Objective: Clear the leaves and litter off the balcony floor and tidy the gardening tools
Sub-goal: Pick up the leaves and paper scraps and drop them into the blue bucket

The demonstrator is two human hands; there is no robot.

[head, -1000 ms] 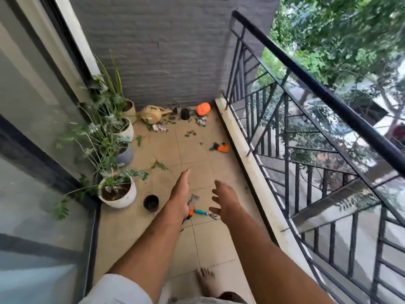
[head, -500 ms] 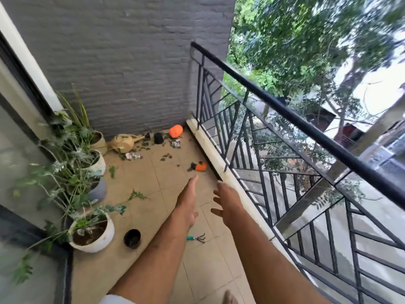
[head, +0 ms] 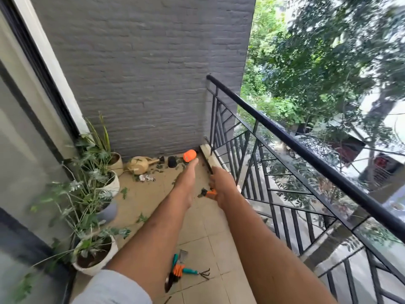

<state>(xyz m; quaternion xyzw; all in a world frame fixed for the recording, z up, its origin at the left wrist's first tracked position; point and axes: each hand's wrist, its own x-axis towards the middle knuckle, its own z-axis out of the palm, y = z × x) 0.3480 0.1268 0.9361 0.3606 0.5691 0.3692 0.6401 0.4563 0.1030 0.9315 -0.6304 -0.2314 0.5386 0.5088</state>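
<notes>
floor: a beige tiled balcony floor (head: 197,233) is being shown running from the lower centre up to the middle of the frame, ending at a grey brick wall (head: 142,73).
room: a glass door (head: 19,161) is being seen along the left edge; a black metal railing (head: 306,159) is crossing the right half, with trees and a street beyond it.
litter: leaves and scraps (head: 146,177) are lying scattered on the tiles at centre, near the wall, beside a tan watering can (head: 138,165), a small black pot (head: 172,161) and an orange object (head: 189,155).
tools: a cluster of teal- and orange-handled hand tools (head: 182,268) is lying low in the frame, partly covered by the left forearm; an orange-handled pruner (head: 208,192) is lying just left of the right hand, at centre.
plants: potted plants (head: 92,194) are being lined up along the left side, leaves overhanging the tiles.
left hand (head: 189,172): it is being stretched forward with fingers straight and together, holding nothing, its tip overlapping the orange object in the picture.
right hand (head: 221,183): it is being held out at centre, back toward the camera; the fingers are mostly hidden, so the grip cannot be told.
in the way: both forearms are covering much of the lower floor.
change: compared with half a second ago, the view is being tipped up, the hands are being shown farther up the balcony, and the tool cluster is now being seen more fully.
</notes>
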